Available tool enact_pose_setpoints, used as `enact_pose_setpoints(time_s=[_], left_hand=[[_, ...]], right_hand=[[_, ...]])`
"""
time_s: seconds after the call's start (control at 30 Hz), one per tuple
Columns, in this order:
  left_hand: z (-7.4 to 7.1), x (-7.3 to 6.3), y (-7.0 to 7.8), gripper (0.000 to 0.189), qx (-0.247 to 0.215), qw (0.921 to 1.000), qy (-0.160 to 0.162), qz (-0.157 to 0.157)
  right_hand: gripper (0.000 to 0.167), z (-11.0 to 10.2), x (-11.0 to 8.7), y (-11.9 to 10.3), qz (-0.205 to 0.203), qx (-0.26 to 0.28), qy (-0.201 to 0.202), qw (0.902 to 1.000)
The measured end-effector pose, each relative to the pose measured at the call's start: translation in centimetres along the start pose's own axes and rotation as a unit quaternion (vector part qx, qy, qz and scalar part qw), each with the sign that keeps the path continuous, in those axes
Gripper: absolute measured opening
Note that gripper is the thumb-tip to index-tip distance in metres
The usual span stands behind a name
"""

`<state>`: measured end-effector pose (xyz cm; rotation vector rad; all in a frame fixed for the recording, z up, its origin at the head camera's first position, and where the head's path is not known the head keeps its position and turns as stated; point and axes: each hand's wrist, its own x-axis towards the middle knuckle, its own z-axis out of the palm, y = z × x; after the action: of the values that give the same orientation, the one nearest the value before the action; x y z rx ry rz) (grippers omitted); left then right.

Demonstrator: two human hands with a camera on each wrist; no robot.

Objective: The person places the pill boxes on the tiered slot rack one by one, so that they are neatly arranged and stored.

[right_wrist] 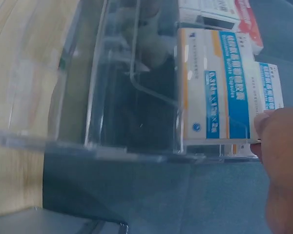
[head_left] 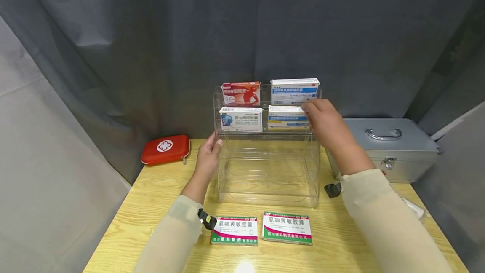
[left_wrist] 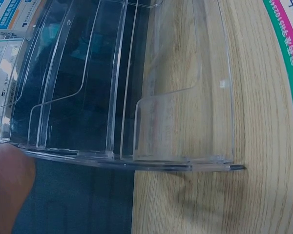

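A clear acrylic display rack (head_left: 269, 199) with stepped tiers stands on the table. My left hand (head_left: 207, 157) grips its left side panel, with the thumb (left_wrist: 10, 165) at the panel's edge. My right hand (head_left: 325, 123) pinches the right end of a white, blue and yellow medicine box (head_left: 287, 118) in the second tier, fingertips at its corner in the right wrist view. Beside that box sits a white medicine box (head_left: 241, 119) with a blue picture. The top tier holds a red medicine box (head_left: 241, 93) and a blue-and-white medicine box (head_left: 294, 91).
Two green, white and magenta medicine boxes (head_left: 234, 231) (head_left: 287, 228) lie flat in front of the rack. A red first-aid case (head_left: 166, 150) is at the back left. On the right stands a silver metal case (head_left: 386, 146), with a white object (head_left: 414, 208) near its front. A dark curtain hangs behind.
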<state>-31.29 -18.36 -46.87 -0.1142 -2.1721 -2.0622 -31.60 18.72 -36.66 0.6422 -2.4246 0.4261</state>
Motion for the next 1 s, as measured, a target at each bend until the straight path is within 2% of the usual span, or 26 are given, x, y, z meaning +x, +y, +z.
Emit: enact_pose_setpoints(time_s=[0.13,0.3,0.37,0.47,0.57,0.63,0.7,0.8,0.9,1.0], left_hand=[[0.0,0.0,-0.2,0.054,-0.005,1.0000,0.001,-0.002],[0.0,0.0,-0.3,0.054,-0.002,1.0000,0.004,-0.006],[0.0,-0.1,-0.3,0.053,0.002,1.0000,0.003,-0.006],[0.1,-0.2,-0.3,0.053,0.006,1.0000,0.001,-0.005],[0.1,-0.3,-0.3,0.053,0.008,0.9999,0.003,-0.006],[0.1,-0.3,-0.3,0.053,0.011,0.9999,0.003,-0.004],[0.2,-0.3,-0.3,0.053,0.009,0.9999,0.001,-0.005],[0.2,-0.2,-0.4,0.053,0.009,0.9999,-0.001,-0.006],[0.2,-0.1,-0.4,0.053,0.015,0.9998,0.002,-0.009],[0.0,-0.1,-0.2,0.053,0.023,0.9997,0.005,-0.010]], right_hand=[[0.034,0.1,-0.3,-0.2,-0.005,-0.035,-0.027,0.9990],[0.047,-0.1,-1.2,-0.6,-0.012,-0.051,-0.045,0.9976],[0.051,-0.2,-1.8,-0.8,-0.017,-0.053,-0.036,0.9978],[0.049,-0.2,-3.0,-1.3,-0.024,-0.049,0.002,0.9985],[0.050,0.3,-5.1,-2.3,-0.022,-0.003,0.043,0.9989],[0.051,0.9,-7.3,-3.1,-0.017,0.046,0.051,0.9975],[0.051,1.6,-10.0,-4.0,-0.003,0.094,0.036,0.9950],[0.044,2.5,-14.1,-5.1,0.025,0.146,-0.022,0.9888],[0.037,3.4,-17.6,-5.3,0.054,0.172,-0.086,0.9798],[0.037,4.3,-20.1,-5.0,0.091,0.191,-0.149,0.9660]])
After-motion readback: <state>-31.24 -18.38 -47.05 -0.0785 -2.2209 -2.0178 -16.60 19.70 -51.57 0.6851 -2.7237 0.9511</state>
